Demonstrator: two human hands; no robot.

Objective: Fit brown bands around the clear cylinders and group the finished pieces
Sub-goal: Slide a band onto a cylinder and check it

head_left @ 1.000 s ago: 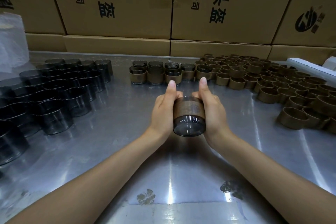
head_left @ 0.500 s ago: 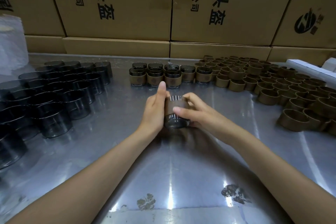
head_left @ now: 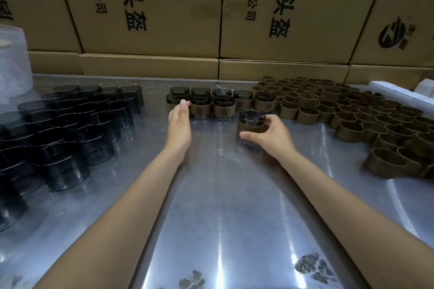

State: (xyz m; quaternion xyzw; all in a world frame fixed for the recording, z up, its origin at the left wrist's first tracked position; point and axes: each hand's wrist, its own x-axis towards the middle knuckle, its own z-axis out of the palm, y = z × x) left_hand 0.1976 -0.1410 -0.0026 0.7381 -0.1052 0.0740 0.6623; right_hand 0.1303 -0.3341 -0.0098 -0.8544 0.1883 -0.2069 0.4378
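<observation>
Cylinders of clear, smoke-tinted plastic (head_left: 77, 129) stand packed together on the left of our work surface, a reflective steel table (head_left: 218, 206) with glare streaks and two dark smudges (head_left: 314, 267) near our edge. Behind the table rises a wall of stacked cardboard boxes (head_left: 150, 7) printed with black characters, and a white roll of wrapping (head_left: 11, 63) sits at the far left.

On the right, loose brown bands (head_left: 352, 110) lie in a broad, crowded cluster, all upright rings touching one another. Beyond them, at the far right edge, we see white boxes (head_left: 404, 94).

Between the two piles, along the back, the finished pieces (head_left: 211, 103) stand grouped in rows, each a clear cylinder with a brown band round its lower part. The row touches the bands on its right.

Our right hand (head_left: 272, 134) grips one banded cylinder (head_left: 251, 122), thumb curled across its near side and fingers round the far side; it stands upright on the table just in front of the group's right end, apart from it. Our left hand (head_left: 179, 124) is spread flat, fingers straight and together, with the fingertips against the leftmost finished piece, partly hiding it. Both forearms reach over the bare middle of the table.
</observation>
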